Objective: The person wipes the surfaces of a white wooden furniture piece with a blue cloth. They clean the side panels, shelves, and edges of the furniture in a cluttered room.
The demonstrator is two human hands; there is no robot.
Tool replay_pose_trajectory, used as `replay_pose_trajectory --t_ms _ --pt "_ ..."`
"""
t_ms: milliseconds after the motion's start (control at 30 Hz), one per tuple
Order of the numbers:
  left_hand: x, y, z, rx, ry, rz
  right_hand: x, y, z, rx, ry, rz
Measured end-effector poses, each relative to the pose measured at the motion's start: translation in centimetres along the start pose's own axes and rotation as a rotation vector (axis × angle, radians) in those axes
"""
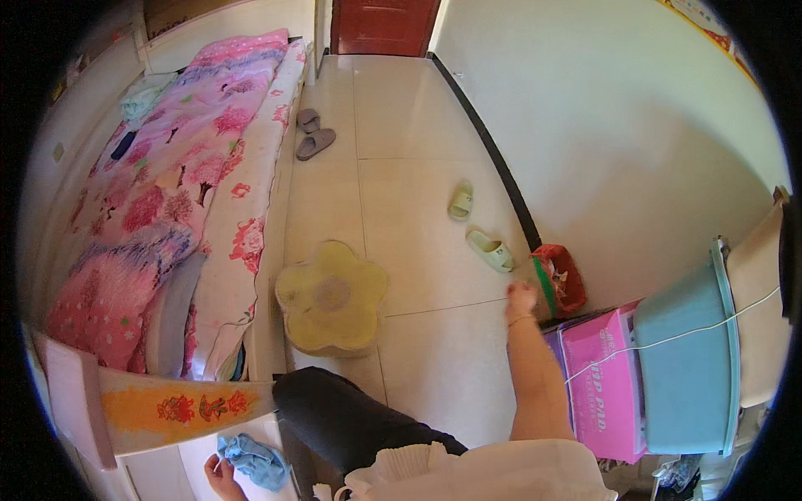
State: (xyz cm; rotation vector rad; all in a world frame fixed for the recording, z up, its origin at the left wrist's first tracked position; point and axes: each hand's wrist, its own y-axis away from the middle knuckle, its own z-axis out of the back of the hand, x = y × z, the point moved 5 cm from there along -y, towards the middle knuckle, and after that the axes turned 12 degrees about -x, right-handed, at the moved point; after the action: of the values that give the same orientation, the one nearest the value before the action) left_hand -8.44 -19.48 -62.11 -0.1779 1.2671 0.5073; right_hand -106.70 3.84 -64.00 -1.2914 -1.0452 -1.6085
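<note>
At the lower left, my left hand (220, 477) is beside a crumpled blue cloth (255, 462) on a white surface. Its fingers are loosely curled and apart, at the cloth's left edge; whether they touch it I cannot tell. My right arm reaches forward over the tiled floor. Just left of a red waste bin (571, 299) with rubbish inside is my right hand (521, 300), seen from above, its fingers mostly hidden. Beyond that hand lies a pale green slipper (490, 250), and its mate (462, 201) is a little farther off.
A yellow flower-shaped stool (332, 297) stands beside the bed (282, 125), which has a pink quilt (188, 150). Grey slippers (315, 144) lie by the bed. To the right are a pink box (601, 382), a blue tub (680, 363) and a white cable (683, 332). A red door (385, 28) is ahead.
</note>
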Motion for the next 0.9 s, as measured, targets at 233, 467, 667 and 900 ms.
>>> replay_pose_trajectory --t_ms 233,467,667,900 --pt "1.4 0.7 2.8 -0.057 -0.088 -0.053 -0.6 -17.9 7.2 0.014 -0.454 -0.133" --pt "0.3 8.7 2.0 -0.294 -0.059 0.186 -4.6 24.5 -1.5 1.072 0.282 -0.082" --pt "-0.9 14.5 3.7 -0.351 -0.292 -0.002 8.2 60.0 4.6 2.340 -0.091 0.561" --pt "-1.3 19.2 3.7 -0.538 -0.637 -0.244 0.2 80.2 5.1 2.020 0.006 1.026"
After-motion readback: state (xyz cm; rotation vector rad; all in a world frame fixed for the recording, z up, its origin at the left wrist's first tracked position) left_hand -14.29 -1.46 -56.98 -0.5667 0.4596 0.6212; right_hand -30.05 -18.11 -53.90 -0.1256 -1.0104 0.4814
